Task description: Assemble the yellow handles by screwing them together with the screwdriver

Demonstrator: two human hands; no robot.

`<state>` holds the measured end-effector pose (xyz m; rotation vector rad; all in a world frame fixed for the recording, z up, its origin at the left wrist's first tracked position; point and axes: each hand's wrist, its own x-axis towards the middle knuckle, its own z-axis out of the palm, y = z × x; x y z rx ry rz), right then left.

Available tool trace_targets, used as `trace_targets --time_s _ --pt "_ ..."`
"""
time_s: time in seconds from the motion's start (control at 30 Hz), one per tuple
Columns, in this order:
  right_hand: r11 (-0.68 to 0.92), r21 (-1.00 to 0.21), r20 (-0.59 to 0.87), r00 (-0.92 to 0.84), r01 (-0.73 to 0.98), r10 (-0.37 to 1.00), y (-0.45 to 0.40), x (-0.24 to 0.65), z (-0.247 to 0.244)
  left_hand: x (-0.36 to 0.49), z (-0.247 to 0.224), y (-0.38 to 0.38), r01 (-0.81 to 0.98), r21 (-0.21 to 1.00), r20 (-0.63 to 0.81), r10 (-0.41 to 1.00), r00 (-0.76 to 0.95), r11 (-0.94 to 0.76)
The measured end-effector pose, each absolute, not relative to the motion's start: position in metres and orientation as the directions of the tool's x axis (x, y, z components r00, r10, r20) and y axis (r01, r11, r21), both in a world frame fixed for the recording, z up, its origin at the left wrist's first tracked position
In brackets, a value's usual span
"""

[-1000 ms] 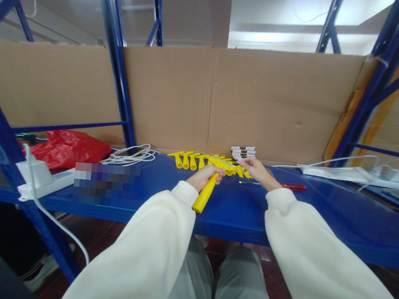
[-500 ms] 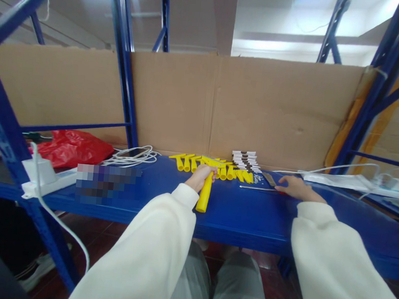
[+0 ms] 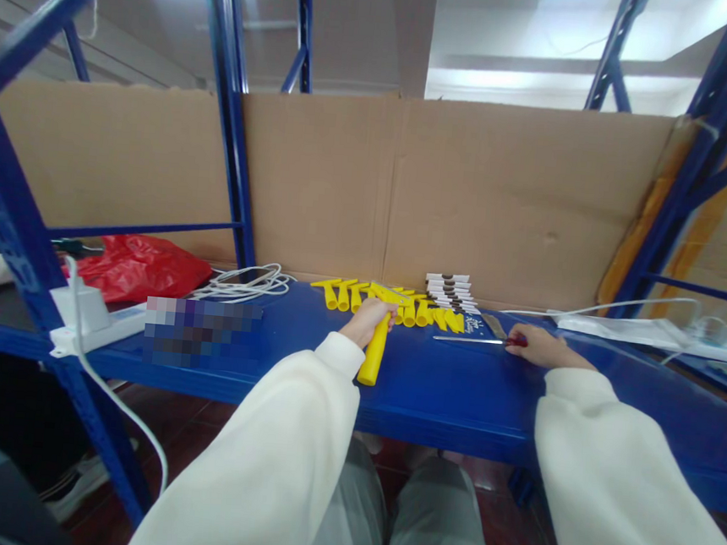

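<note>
My left hand (image 3: 367, 319) is wrapped round a yellow T-shaped tool (image 3: 373, 360), its round hollow-looking handle end pointing toward me. Its far end is partly hidden behind my fingers. On the right, my right hand (image 3: 540, 345) is closed on the dark red handle of a screwdriver (image 3: 469, 340), whose long thin metal shaft points left, low over the blue table. Behind my left hand stands a row of similar yellow T-shaped tools (image 3: 332, 297). Small yellow pieces (image 3: 452, 321) lie to the right of that row.
Stacked white-and-dark packets (image 3: 449, 293) lie at the back. A flat brownish piece (image 3: 493, 324) is near the screwdriver. White cables (image 3: 251, 281), a red plastic bag (image 3: 138, 270) and a power strip (image 3: 100, 330) occupy the left. Cardboard (image 3: 320, 184) closes the back; blue posts (image 3: 224, 116) flank it.
My right hand has closed round the screwdriver's handle, and the shaft has shifted slightly to the left. My left hand still grips the yellow T-shaped tool in nearly the same place.
</note>
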<state>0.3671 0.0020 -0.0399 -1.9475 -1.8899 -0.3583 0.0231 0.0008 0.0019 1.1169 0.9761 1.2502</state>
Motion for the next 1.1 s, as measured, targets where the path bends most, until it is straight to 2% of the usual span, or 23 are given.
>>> trace_targets --time_s 0.07,0.2,0.3,0.43,0.8,1.1 --pt "-0.018 -0.165 0.419 0.086 0.986 0.904 0.0 0.361 -0.032 0.023 0.001 0.001 -0.161 0.986 0.043 0.996 0.079 -0.03" --pt "0.04 -0.23 0.576 0.103 0.972 0.811 -0.002 0.354 -0.024 0.023 0.0 0.003 -0.102 0.994 0.035 0.996 0.081 -0.026" --pt "0.112 -0.258 0.641 0.083 0.96 0.763 -0.002 0.349 -0.024 0.024 -0.001 0.004 -0.078 0.997 0.031 0.994 0.101 -0.024" --pt "0.168 -0.219 0.682 0.028 0.961 0.73 -0.003 0.34 -0.025 0.024 -0.003 0.007 -0.037 0.999 0.022 0.988 0.152 -0.016" --pt "0.223 -0.136 0.663 -0.079 0.965 0.744 -0.003 0.327 -0.025 0.025 -0.009 0.008 0.033 0.999 -0.006 0.974 0.228 -0.002" --pt "0.245 -0.142 0.668 -0.09 0.959 0.739 -0.002 0.327 -0.026 0.027 -0.01 0.007 0.055 0.998 -0.017 0.973 0.229 0.004"
